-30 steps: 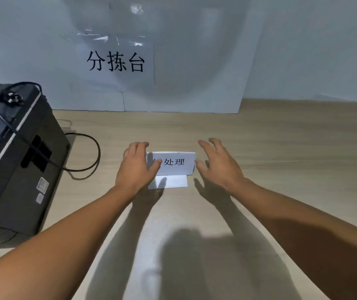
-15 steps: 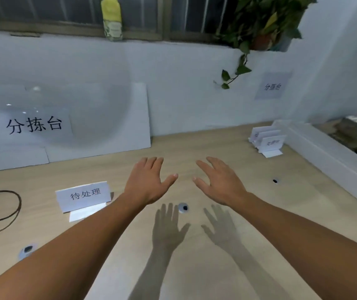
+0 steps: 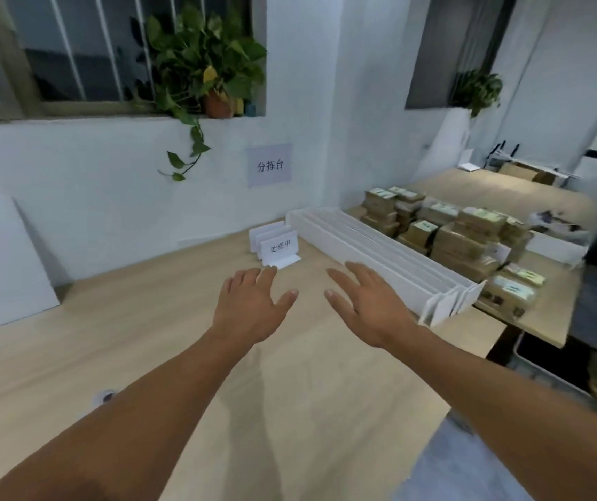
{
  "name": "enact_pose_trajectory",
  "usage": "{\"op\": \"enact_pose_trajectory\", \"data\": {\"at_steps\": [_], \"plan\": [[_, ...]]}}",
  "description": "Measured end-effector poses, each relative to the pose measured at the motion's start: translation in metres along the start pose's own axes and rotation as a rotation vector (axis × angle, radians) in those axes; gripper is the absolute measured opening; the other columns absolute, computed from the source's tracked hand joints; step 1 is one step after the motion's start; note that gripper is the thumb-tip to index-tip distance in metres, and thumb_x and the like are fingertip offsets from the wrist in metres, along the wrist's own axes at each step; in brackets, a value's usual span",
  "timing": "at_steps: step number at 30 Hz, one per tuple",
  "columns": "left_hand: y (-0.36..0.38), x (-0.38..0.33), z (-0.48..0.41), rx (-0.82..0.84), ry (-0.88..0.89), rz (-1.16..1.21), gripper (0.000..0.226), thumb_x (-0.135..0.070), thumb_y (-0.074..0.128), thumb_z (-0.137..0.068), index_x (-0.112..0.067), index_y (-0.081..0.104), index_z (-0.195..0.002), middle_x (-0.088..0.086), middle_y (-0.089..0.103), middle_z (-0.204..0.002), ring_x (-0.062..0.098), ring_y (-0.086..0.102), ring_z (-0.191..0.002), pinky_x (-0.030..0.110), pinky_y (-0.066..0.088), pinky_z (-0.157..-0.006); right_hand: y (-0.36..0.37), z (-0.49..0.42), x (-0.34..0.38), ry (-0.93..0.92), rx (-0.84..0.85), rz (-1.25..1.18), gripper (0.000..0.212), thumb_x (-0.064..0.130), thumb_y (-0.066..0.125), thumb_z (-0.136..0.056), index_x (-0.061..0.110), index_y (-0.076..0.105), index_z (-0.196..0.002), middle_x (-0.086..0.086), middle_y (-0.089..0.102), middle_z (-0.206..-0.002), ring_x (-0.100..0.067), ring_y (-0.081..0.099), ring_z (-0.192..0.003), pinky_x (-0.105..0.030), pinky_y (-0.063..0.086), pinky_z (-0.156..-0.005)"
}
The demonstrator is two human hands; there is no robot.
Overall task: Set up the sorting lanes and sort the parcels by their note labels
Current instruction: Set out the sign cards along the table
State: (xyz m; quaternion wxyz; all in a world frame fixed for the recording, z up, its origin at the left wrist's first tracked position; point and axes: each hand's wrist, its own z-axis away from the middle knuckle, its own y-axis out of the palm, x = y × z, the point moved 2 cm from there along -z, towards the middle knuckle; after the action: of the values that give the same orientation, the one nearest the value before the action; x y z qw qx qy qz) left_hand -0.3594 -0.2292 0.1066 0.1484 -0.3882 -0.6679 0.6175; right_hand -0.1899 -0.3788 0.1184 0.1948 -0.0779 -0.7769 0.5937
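Both hands hover empty over the wooden table (image 3: 137,341). My left hand (image 3: 250,307) and my right hand (image 3: 367,307) have fingers spread and straight, pointing toward a small stack of white folded label cards (image 3: 276,244) near the wall; the front card has black characters. Right of the cards lies a bundle of long white divider strips (image 3: 380,254), running from the wall toward me. Beyond the strips, several brown parcels (image 3: 459,233) with pale green notes are piled up.
A white board (image 3: 4,269) leans on the wall at left. A paper sign (image 3: 269,165) hangs on the wall under a windowsill with a potted plant (image 3: 206,63). The table's right edge drops to the floor (image 3: 470,464). A second table (image 3: 499,189) stands behind.
My view has swung right. The card that both hands had set down is out of sight; the hands let go of it and now reach, empty, toward the card stack.
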Motion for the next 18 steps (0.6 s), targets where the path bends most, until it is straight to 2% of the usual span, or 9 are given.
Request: {"op": "enact_pose_trajectory", "data": {"at_steps": [6,18], "plan": [[0.035,-0.079,-0.058,-0.020,-0.008,-0.015,0.070,-0.067,0.031,-0.099,-0.026,0.033,-0.156,0.003,0.042,-0.156,0.025,0.029,-0.147,0.041,0.019,-0.121,-0.010,-0.022,-0.097,0.035,0.007,-0.022,0.063,0.065,0.026,-0.101,0.038,0.026,-0.158,-0.003,0.021,-0.167,-0.023,0.014,-0.154,-0.043,0.017,-0.123],[0.149,-0.097,-0.253,-0.015,-0.156,0.009,0.069,-0.066,0.032,-0.100,-0.022,0.037,-0.154,0.005,0.046,-0.152,0.026,0.037,-0.141,0.044,0.024,-0.118,0.040,-0.194,-0.235,-0.006,0.095,0.034,0.061,0.062,0.027,-0.102,0.039,0.025,-0.158,-0.001,0.023,-0.166,-0.020,0.015,-0.153,-0.041,0.024,-0.120]]}}
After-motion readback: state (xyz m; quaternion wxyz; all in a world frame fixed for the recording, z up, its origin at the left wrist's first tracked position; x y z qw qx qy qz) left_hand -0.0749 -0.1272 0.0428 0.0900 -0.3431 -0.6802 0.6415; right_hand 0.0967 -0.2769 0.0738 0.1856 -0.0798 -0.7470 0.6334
